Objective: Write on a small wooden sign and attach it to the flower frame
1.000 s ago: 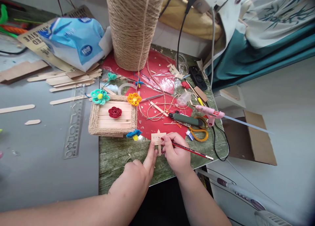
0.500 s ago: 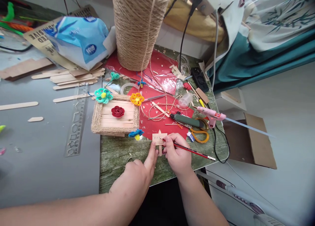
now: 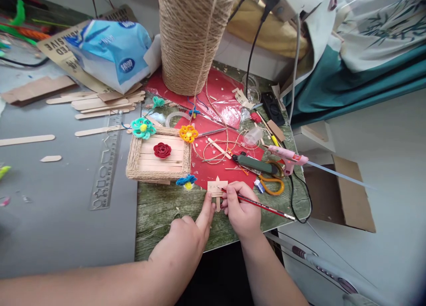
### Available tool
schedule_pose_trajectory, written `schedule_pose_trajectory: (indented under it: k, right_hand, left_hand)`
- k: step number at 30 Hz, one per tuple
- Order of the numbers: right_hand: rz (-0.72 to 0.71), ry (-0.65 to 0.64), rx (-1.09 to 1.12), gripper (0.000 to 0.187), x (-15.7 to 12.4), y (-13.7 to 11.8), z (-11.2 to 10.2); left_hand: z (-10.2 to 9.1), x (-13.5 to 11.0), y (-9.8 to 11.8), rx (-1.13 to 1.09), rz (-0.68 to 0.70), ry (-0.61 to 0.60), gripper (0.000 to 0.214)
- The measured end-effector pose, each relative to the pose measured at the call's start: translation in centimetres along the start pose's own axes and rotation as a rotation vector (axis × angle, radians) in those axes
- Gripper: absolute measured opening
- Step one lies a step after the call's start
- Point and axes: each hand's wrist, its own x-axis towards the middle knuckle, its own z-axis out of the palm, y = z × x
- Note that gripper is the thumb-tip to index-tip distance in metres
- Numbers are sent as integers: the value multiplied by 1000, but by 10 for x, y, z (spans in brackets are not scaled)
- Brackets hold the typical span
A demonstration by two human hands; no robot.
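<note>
On the green mat (image 3: 159, 210), right hand (image 3: 242, 213) grips a pencil (image 3: 264, 205) on a wooden sign (image 3: 216, 186), left hand (image 3: 184, 238) seemingly pinning it.

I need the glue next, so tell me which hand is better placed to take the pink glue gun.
Right, probably. The right hand sits nearer the pink glue gun, though it must drop the pencil first; the left hand is farther off, a finger pinning the wooden sign.

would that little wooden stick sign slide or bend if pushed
Probably stiff: the sign is short flat wooden sticks joined crosswise. Likely very light and apt to skid on the smooth mat, which may be why the left hand pins its edge while the right hand holds the pencil on it.
</note>
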Motion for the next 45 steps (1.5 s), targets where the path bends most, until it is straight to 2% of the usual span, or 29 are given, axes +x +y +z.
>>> schedule_pose_trajectory:
  k: [27,32,41,45]
  right_hand:
    - [-25,-15,-66,25,1,-1,0]
    - [-17,-9,-65,23,1,0,-1]
    - [-14,-17,-54,23,0,1,-1]
    - [-11,-18,-46,23,0,2,-2]
  left_hand:
    - [3,0,0,6,-12,15,81]
    - [1,1,0,63,14,-11,78]
    - [6,-1,2,-10,-29,0,81]
    - [4,0,1,-17,-16,-45,84]
